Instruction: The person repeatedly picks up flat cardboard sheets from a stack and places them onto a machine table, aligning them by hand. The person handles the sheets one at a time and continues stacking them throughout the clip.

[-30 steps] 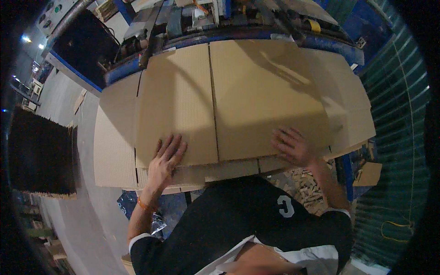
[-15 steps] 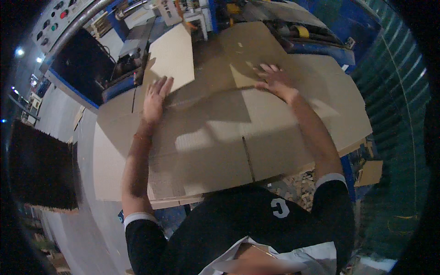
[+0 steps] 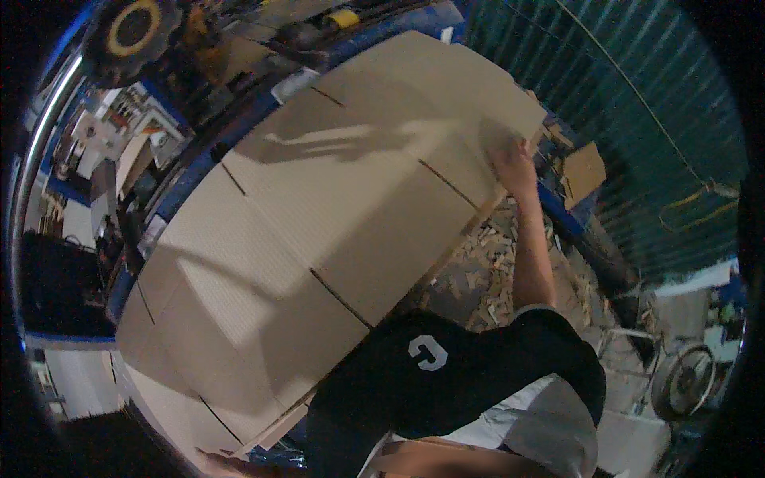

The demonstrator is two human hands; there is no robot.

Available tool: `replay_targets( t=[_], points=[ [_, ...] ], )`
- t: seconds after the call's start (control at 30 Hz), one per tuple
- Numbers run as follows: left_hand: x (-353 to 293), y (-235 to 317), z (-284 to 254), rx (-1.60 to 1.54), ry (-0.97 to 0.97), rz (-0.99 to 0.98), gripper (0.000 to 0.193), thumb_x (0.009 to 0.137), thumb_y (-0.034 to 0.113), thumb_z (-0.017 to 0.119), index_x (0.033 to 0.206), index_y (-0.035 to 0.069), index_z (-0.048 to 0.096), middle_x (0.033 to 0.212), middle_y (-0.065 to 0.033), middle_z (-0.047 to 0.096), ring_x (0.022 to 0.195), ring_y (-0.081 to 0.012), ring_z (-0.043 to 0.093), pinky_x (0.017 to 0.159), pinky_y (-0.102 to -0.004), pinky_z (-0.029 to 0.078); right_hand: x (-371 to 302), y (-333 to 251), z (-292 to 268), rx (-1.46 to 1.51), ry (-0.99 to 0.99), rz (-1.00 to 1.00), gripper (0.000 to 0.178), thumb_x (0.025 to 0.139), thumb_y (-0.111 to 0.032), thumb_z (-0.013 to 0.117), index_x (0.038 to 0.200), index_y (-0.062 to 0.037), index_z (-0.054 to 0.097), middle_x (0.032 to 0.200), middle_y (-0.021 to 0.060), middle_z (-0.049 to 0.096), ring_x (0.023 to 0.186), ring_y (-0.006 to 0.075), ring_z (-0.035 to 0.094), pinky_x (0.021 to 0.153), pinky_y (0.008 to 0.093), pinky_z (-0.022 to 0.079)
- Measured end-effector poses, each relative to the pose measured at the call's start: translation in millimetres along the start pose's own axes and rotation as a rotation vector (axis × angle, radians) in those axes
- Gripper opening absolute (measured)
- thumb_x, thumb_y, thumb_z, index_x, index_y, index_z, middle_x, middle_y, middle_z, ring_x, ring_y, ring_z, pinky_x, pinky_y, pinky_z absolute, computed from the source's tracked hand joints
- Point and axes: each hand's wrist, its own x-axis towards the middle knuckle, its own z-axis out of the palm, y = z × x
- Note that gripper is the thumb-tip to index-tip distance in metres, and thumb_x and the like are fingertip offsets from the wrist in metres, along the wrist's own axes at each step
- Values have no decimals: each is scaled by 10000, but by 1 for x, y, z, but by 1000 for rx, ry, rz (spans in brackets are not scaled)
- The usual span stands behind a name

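Observation:
A large brown cardboard sheet (image 3: 279,207) with several dark slots cut in from its long edges fills the middle of the view, lying slantwise on top of other board. At its right end, my right hand (image 3: 514,169) rests against the edge; its fingers are smeared, so I cannot make out whether they grip the board. My left hand (image 3: 219,463) shows only in part at the bottom of the view, beside the sheet's near left corner, with its fingers mostly hidden.
A blue machine (image 3: 263,107) with rollers runs along the sheet's far side. Cardboard scraps (image 3: 486,275) litter the floor on the near right. A loose cardboard piece (image 3: 586,171) leans near a green corrugated wall (image 3: 637,119). A wheeled metal cart (image 3: 681,382) stands at the lower right.
The view has swung to the right. My hands have parted from the sheet's far middle to its opposite ends. The smaller cardboard pieces on top are no longer on the sheet.

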Motion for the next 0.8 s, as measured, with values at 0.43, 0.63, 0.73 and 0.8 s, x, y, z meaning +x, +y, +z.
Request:
replay_targets(
  t=[0.43, 0.63, 0.73, 0.8],
  points=[
    [41, 18, -103, -268, 71, 38, 591, 865, 333, 490, 1382, 109, 312, 1426, -142, 282, 1303, -306, 269, 1064, -445, 204, 24, 6, 38, -59, 419, -252, 372, 739, -323, 646, 1022, -81, 633, 966, 134, 646, 916, 337, 593, 854, 392, 447],
    [63, 64, -155, -337, -41, 272, 552, 893, 377, 452, 1382, 147, 336, 1439, -127, 269, 1311, -297, 260, 1068, -451, 184, 47, 13, 40, -333, 421, -313, 345, 759, -269, 633, 1052, -90, 618, 1103, 117, 600, 1067, 301, 520, 955, 430, 330],
    [56, 70, -142, -108, -16, 440, 546, 892, 383, 456, 1371, 141, 358, 1440, -112, 280, 1308, -300, 270, 1069, -456, 184, 71, 2, 17, 397, 409, -147, 353, 756, -159, 626, 1096, -73, 590, 1158, 125, 572, 1004, 326, 559, 869, 461, 411],
    [55, 57, -135, -372, 131, 278, 586, 875, 210, 531, 1380, 51, 280, 1361, -203, 355, 1250, -328, 353, 1032, -456, 277, 86, -8, -1, 483, 425, -196, 341, 774, -113, 609, 1104, -33, 575, 1112, 145, 585, 904, 303, 597, 769, 428, 467]
  ],
)
